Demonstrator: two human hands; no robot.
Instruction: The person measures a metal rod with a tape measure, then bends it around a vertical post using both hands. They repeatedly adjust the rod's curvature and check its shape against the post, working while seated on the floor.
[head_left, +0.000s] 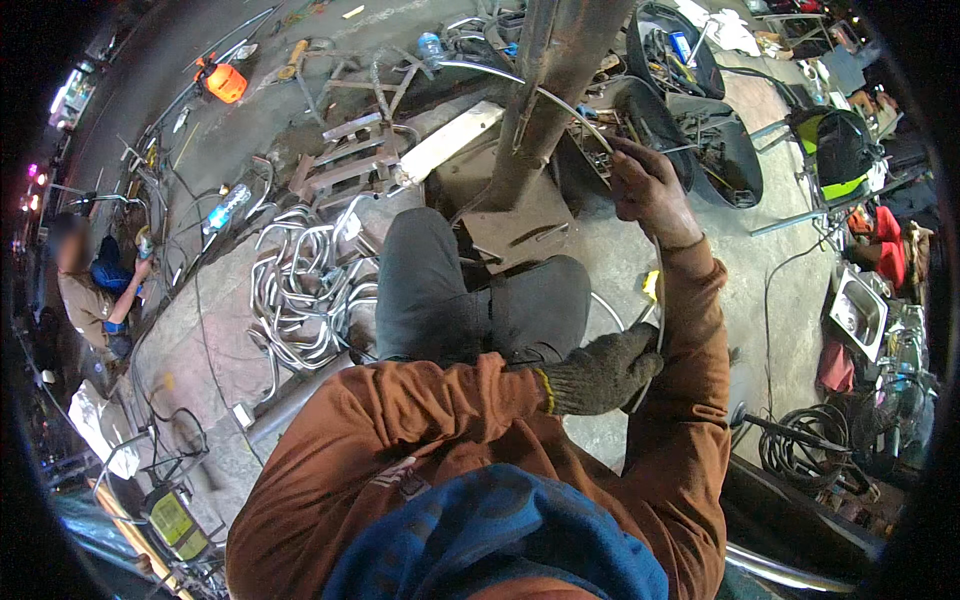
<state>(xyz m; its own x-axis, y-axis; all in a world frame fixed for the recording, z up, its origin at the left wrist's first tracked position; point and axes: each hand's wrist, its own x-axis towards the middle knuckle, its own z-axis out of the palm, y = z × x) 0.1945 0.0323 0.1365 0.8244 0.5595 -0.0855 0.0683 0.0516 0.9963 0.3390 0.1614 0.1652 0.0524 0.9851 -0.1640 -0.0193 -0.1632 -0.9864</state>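
Note:
A long, thin, curved metal rod point(584, 119) arcs from beside the upright steel post point(540, 85) down to my right side. My bare right hand point(655, 192) is closed round it at about mid-length, with the arm stretched forward. Lower down, my left hand point(605, 372) wears a dark knitted glove and reaches across my body. Its fingers are closed on the lower part of the same rod, close to my right forearm. To the left of my knees lies a tangled heap of bent metal rods point(305, 290). A yellow object point(651, 285) sits on the ground near my right forearm.
Black tubs point(722, 150) with metal bits stand ahead right. A metal frame point(345, 165), a water bottle point(228, 208) and an orange sprayer point(222, 80) are ahead left. Another person point(92, 290) sits far left. Coiled cable point(805, 445) and a sink point(858, 312) lie right.

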